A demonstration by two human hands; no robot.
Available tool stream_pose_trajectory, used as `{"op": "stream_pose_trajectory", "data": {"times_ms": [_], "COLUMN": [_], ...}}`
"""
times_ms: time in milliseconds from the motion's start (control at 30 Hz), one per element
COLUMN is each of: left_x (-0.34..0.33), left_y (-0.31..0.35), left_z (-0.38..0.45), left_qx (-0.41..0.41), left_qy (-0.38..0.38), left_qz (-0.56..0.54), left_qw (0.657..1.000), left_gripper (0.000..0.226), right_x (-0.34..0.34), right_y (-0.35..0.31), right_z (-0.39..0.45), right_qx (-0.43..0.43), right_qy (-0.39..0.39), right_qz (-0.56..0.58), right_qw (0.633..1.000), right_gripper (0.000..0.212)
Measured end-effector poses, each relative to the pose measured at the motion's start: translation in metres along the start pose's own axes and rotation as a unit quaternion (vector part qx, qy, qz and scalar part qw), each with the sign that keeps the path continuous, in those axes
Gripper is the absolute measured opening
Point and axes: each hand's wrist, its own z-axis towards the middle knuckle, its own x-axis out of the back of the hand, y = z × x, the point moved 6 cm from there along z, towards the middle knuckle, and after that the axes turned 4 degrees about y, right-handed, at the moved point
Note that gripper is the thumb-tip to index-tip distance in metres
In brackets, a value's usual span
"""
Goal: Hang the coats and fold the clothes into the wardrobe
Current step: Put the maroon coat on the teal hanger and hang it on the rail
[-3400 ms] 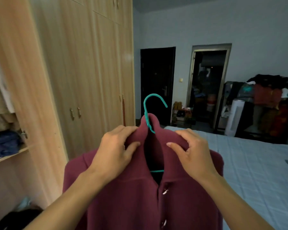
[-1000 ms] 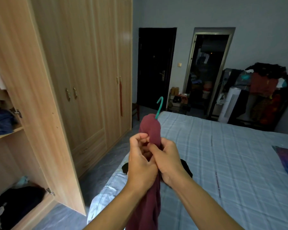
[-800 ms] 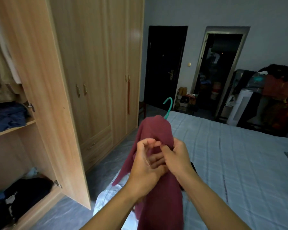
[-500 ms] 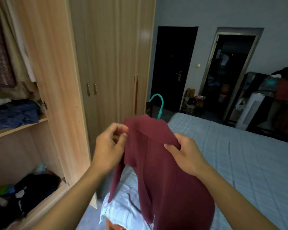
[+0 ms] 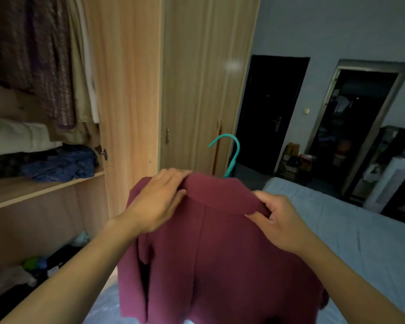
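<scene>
1. Maroon coat (image 5: pixel 220 253): hangs back-side toward the camera on a teal hanger (image 5: pixel 232 155), held in the air over the near left corner of the bed (image 5: pixel 337 230). Only the hanger's hook shows, above the collar.
2. Left hand (image 5: pixel 157 202): lies across the coat's left shoulder, fingers fairly straight, tips at the collar edge; pressing or smoothing rather than clasping.
3. Right hand (image 5: pixel 281 218): fingers curled, pinching the right end of the turned-down collar.
4. Wardrobe (image 5: pixel 131 90): open section at left, with hung garments (image 5: pixel 45 54) above a shelf (image 5: pixel 33 190) bearing folded piles. The rail is out of view.
5. Judged stage: collar being straightened before hanging; the coat is not yet in the wardrobe.
6. Risk: neither hand holds the hook, so a tug at the collar may slide the coat off one hanger arm, probably the left, though the arms are hidden under cloth.
7. Risk: the crowded garments may snag the hook or crush the collar on entry.
</scene>
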Motion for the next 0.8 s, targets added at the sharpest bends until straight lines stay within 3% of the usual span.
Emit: {"op": "stream_pose_trajectory", "data": {"times_ms": [333,533,633,800], "left_x": [0.047,0.100,0.130,0.177], "left_y": [-0.099,-0.148,-0.168,-0.191], "left_z": [-0.045,-0.041,-0.032,-0.034], "left_qx": [0.105,0.156,0.177,0.206], "left_qy": [0.110,0.166,0.178,0.206], "left_qz": [0.114,0.235,0.291,0.358], "left_qw": [0.982,0.945,0.923,0.887], "left_gripper": [0.029,0.031,0.031,0.030], "right_x": [-0.114,-0.168,-0.195,-0.223], "right_y": [0.011,0.006,-0.004,-0.045], "right_z": [0.100,0.174,0.211,0.254], "right_qx": [0.056,0.105,0.123,0.196], "right_qy": [-0.079,-0.062,-0.062,-0.098], "right_qz": [0.052,0.069,0.086,0.185], "right_qw": [0.994,0.990,0.987,0.958], "right_gripper": [0.019,0.024,0.014,0.009]}}
